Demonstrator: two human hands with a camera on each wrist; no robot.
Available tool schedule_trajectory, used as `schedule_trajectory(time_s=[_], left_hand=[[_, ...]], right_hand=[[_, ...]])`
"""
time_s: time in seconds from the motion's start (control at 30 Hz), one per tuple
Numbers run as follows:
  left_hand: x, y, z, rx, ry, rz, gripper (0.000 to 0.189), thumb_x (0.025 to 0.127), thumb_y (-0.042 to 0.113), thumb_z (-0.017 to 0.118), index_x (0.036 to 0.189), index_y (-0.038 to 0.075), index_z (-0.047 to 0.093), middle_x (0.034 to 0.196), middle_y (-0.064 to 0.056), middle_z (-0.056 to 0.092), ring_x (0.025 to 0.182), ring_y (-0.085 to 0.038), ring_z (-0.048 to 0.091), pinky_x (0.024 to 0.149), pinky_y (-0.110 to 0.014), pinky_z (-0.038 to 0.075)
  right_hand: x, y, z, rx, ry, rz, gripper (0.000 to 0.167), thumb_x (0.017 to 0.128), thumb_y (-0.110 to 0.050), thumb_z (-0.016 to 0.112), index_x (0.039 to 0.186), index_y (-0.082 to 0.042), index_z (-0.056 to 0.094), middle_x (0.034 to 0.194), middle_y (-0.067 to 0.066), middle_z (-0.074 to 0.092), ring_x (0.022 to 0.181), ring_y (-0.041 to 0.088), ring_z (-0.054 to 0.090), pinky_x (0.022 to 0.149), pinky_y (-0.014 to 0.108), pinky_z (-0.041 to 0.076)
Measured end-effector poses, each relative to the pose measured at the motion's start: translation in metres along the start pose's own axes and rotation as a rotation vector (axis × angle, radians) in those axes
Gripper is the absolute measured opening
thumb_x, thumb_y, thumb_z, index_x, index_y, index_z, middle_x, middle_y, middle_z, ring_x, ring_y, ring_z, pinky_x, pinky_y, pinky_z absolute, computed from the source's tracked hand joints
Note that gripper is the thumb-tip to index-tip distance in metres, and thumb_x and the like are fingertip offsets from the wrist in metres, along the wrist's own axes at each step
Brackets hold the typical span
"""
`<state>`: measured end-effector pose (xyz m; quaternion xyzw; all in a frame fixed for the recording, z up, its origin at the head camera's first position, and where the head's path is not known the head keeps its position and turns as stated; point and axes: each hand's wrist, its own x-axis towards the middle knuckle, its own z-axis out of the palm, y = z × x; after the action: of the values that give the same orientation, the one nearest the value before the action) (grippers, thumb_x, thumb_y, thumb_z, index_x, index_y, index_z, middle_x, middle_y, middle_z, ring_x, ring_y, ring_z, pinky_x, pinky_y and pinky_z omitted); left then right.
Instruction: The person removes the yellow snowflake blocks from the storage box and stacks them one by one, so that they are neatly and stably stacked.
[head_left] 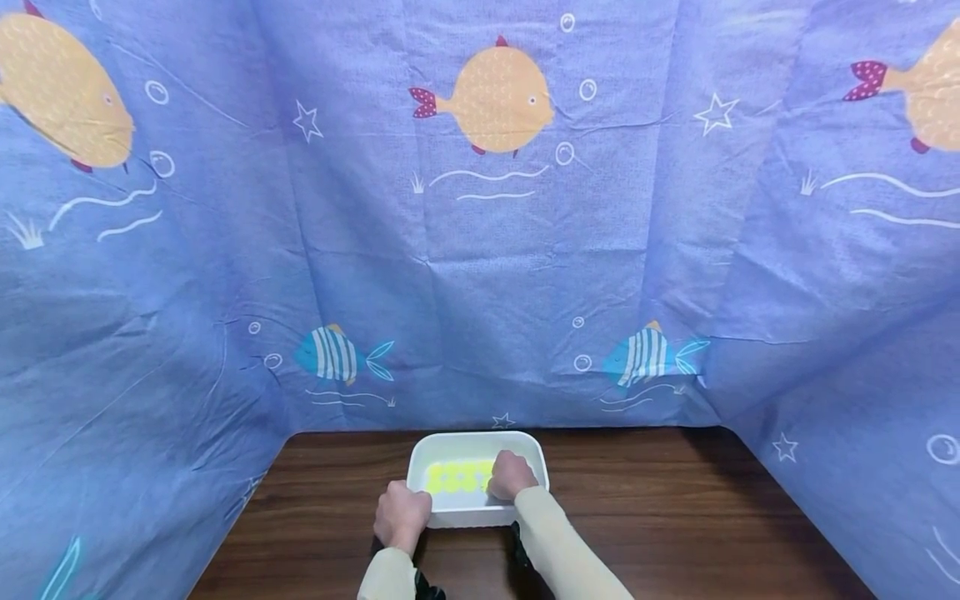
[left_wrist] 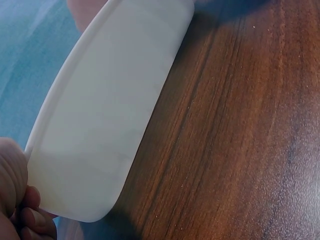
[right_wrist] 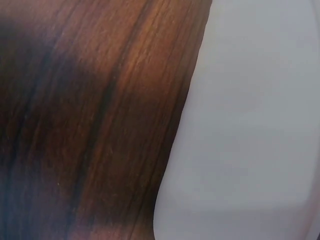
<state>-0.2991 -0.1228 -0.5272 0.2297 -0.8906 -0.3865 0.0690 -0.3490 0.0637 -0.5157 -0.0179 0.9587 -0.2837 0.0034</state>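
A white rectangular plastic basin [head_left: 480,518] with rounded corners stands on the table. On its floor lies a bright yellow, scalloped shape [head_left: 459,477], like joined rounds with pale gaps; its exact kind is unclear. My left hand [head_left: 402,515] grips the basin's near left corner, and in the left wrist view its curled fingers [left_wrist: 37,220] are at the rim. Inside the basin, my right hand [head_left: 513,476] reaches down to the right end of the yellow shape. Its fingertips are hidden, so whether it pinches anything is unclear. The right wrist view shows only the basin's outer wall [right_wrist: 250,120] and the table.
A dark brown wood-grain table [head_left: 660,517] extends on both sides of the basin. Blue cloth [head_left: 480,292] printed with fish hangs behind the table and along its left and right sides.
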Motion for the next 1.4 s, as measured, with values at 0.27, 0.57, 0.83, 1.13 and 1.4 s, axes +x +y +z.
schedule_trajectory(time_s=[0.27,0.57,0.83,1.13,1.4], left_hand=[[0.0,0.0,-0.002,-0.001,0.0,-0.005,0.025,0.081,0.013,0.061,0.096,-0.005,0.07,0.083,-0.021,0.069,0.071,-0.03,0.062,0.062,-0.046,0.048],[-0.001,0.0,-0.002,0.008,-0.003,0.001,0.023,0.08,0.013,0.06,0.092,-0.004,0.07,0.079,-0.019,0.068,0.069,-0.029,0.06,0.059,-0.044,0.046],[0.0,-0.001,-0.003,0.001,-0.01,-0.008,0.025,0.08,0.013,0.06,0.094,-0.005,0.07,0.082,-0.02,0.069,0.071,-0.03,0.062,0.061,-0.045,0.047],[-0.001,0.0,-0.005,0.003,-0.005,-0.008,0.026,0.08,0.012,0.06,0.096,-0.006,0.07,0.085,-0.023,0.07,0.072,-0.032,0.062,0.062,-0.046,0.048],[-0.001,0.002,-0.001,-0.003,0.004,0.004,0.024,0.079,0.013,0.059,0.092,-0.003,0.07,0.081,-0.02,0.069,0.071,-0.031,0.061,0.061,-0.046,0.047]], right_hand=[[0.006,0.001,-0.016,-0.005,0.075,-0.185,0.007,0.077,-0.004,0.073,0.077,-0.01,0.07,0.076,0.001,0.066,0.066,0.015,0.056,0.06,0.033,0.048],[0.015,0.027,-0.082,0.095,0.181,-0.159,0.012,0.09,-0.017,0.067,0.091,-0.009,0.076,0.081,0.002,0.07,0.072,0.017,0.06,0.067,0.035,0.049],[0.01,0.113,-0.13,0.07,0.184,-0.077,0.012,0.088,-0.014,0.07,0.089,-0.005,0.078,0.086,0.007,0.074,0.079,0.021,0.063,0.074,0.038,0.051],[-0.017,0.195,-0.136,0.171,0.045,0.075,0.008,0.083,-0.002,0.072,0.087,0.001,0.066,0.081,0.007,0.067,0.06,0.017,0.064,0.058,0.031,0.053],[-0.022,0.205,-0.14,0.019,-0.004,0.102,0.007,0.081,-0.004,0.071,0.083,-0.006,0.065,0.077,0.005,0.064,0.066,0.02,0.06,0.059,0.034,0.049]])
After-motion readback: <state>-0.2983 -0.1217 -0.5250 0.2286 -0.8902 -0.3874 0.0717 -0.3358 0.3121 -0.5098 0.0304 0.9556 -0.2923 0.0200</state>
